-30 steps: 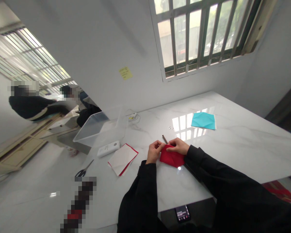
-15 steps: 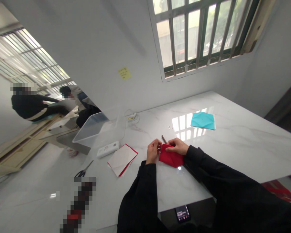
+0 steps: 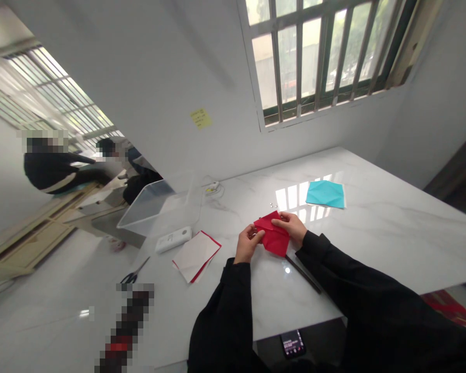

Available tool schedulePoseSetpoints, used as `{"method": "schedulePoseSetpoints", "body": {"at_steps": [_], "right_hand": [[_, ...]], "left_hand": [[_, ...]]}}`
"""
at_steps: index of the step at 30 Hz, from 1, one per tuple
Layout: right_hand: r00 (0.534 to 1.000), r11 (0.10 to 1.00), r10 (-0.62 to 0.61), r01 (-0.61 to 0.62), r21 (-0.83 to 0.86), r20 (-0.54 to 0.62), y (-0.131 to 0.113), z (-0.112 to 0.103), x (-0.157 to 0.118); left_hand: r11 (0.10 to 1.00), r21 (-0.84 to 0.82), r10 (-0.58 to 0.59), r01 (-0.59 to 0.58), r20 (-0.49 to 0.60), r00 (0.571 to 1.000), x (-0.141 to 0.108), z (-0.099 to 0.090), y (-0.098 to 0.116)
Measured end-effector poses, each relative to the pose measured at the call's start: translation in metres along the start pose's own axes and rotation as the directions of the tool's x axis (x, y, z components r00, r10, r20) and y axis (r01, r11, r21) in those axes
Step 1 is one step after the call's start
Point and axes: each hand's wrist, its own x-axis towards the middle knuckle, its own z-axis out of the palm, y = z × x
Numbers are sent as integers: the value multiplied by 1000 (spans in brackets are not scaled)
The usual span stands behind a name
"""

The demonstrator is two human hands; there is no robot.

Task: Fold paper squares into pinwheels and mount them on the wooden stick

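Both hands hold a folded sheet of red paper (image 3: 274, 235) just above the white marble table (image 3: 388, 233). My left hand (image 3: 249, 243) pinches its lower left side, and my right hand (image 3: 292, 227) grips its upper right side. A thin dark rod (image 3: 303, 273) lies on the table under my right forearm, with its upper end hidden behind the paper. Left of the hands is a stack of white-backed red paper (image 3: 196, 256). A square of blue paper (image 3: 325, 194) lies farther off.
A clear plastic box (image 3: 157, 207), a white power bank (image 3: 173, 239), and black-handled scissors (image 3: 134, 274) stand toward the table's left. Tiny metal beads (image 3: 274, 205) lie ahead. A phone (image 3: 293, 343) sits beyond the near edge. Two seated people (image 3: 54, 171) work farther left.
The red paper has been lifted and turned, with a folded corner now pointing up and left. The rod's short tip beyond the paper no longer shows. My right hand has moved farther up the paper.
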Motion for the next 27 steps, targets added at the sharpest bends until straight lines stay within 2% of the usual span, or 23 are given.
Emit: {"method": "schedulePoseSetpoints", "body": {"at_steps": [7,10,14,16,18,21,27], "right_hand": [[998,998,21,-18,-55,62,4,2,0],[1000,998,9,-8,-67,16,5,-1,2],[995,1000,-26,25,-16,-100,3,-7,5],[990,1000,-6,9,20,-142,2,-9,7],[987,998,23,-15,55,-156,2,-10,7],[988,996,41,-29,79,-151,3,-10,8],[988,1000,-1,-2,-15,-156,6,-11,9]], "left_hand": [[999,-39,-25,23,-62,998,1,1,-2],[998,-56,-24,21,-66,998,1,2,1],[1000,-18,12,-14,-96,995,-2,4,7],[997,40,67,-65,-68,995,-5,6,10],[989,85,121,-121,6,993,-7,9,12],[982,114,144,-153,83,986,-10,13,11],[964,146,214,-223,78,974,-8,11,7]]}}
